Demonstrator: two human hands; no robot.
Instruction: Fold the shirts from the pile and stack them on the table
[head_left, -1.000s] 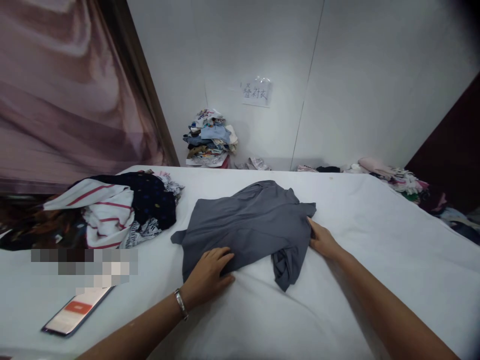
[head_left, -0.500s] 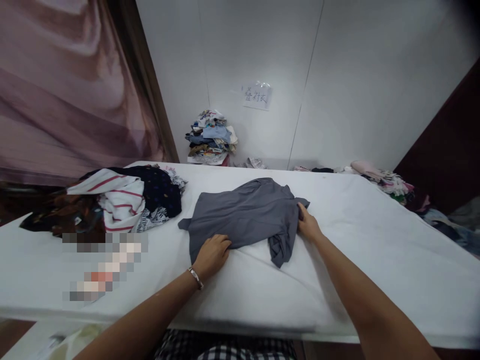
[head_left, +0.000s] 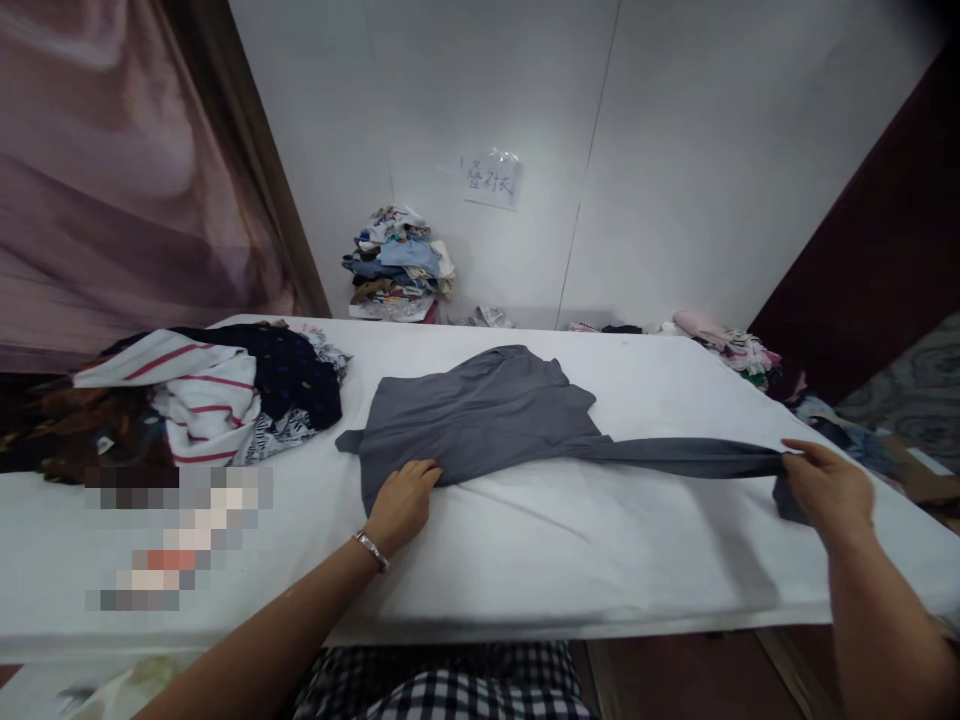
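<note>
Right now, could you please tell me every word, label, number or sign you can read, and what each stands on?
"叠衬衣": handwritten on the paper sign on the wall.
Black-and-white cloth in the left pile: print resembling lettering, too small to read.
Pixelated patch on the table: nothing legible.

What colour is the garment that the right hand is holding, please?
The garment is plain grey, showing best in the head view.

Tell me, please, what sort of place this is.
Probably an indoor workroom for clothes: a gray shirt lies on a white-covered table, with a clothing heap at left and a clothes stack behind.
</note>
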